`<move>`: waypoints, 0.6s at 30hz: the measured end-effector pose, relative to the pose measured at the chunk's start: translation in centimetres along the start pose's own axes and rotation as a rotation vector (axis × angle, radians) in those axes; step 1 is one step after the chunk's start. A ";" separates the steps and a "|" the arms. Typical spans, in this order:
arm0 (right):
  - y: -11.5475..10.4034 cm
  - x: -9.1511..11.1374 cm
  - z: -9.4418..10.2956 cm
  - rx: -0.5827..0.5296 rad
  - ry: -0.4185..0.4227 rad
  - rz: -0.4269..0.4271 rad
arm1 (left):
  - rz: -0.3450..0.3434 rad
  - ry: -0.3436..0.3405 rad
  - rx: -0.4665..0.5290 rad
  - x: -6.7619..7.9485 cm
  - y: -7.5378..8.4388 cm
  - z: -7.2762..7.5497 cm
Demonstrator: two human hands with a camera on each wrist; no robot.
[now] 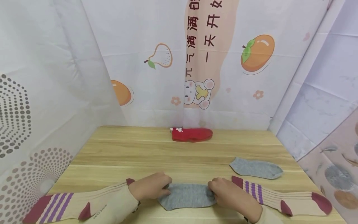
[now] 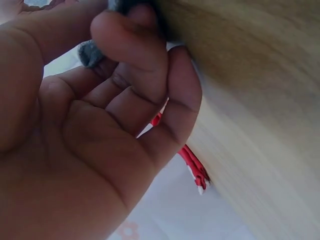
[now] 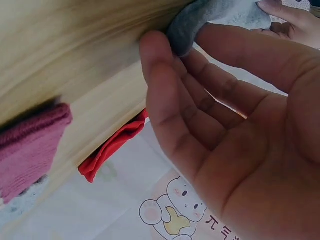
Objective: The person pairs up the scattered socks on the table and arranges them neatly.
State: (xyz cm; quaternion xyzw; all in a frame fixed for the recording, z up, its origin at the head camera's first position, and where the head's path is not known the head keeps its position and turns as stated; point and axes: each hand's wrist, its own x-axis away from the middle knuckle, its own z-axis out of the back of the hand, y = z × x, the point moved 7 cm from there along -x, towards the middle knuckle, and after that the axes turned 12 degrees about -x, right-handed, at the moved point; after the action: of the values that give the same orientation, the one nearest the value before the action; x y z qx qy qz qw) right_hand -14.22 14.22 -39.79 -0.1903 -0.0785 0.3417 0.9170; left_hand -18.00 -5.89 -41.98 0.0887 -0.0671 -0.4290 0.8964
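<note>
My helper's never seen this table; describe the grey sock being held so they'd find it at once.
On the wooden table, look along the near side, between the left striped sock and the right striped sock. There, the grey sock lies between left hand and right hand. Unlike the other grey sock, farther back to the right, it is held at both ends.

A pale wood-grained table point(image 1: 167, 157) is stretching back to a white cloth sheet point(image 1: 139, 90), which is hanging as the rear wall and displaying columns of dark lettering point(image 1: 193, 23), a cartoon animal point(image 1: 199, 93), orange fruits point(image 1: 258, 53) and a pear outline point(image 1: 163, 56). Along the left, a creased white curtain point(image 1: 84, 84) is carrying grey and brown dots point(image 1: 20, 107). To the right, a bluish-white sheet point(image 1: 313, 102) is meeting a pinkish patterned section point(image 1: 316, 161). Soft light is spreading across the cloth.
</note>
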 end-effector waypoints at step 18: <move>0.3 1.0 2.8 -0.001 0.041 -0.041 | 0.032 0.083 0.008 0.7 -0.4 3.1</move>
State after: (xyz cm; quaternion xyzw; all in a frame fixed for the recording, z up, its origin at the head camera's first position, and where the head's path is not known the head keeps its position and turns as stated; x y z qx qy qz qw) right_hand -14.40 15.86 -37.33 -0.1963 -0.0637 0.3187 0.9251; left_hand -18.47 -7.00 -39.04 0.1089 -0.0329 -0.4104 0.9048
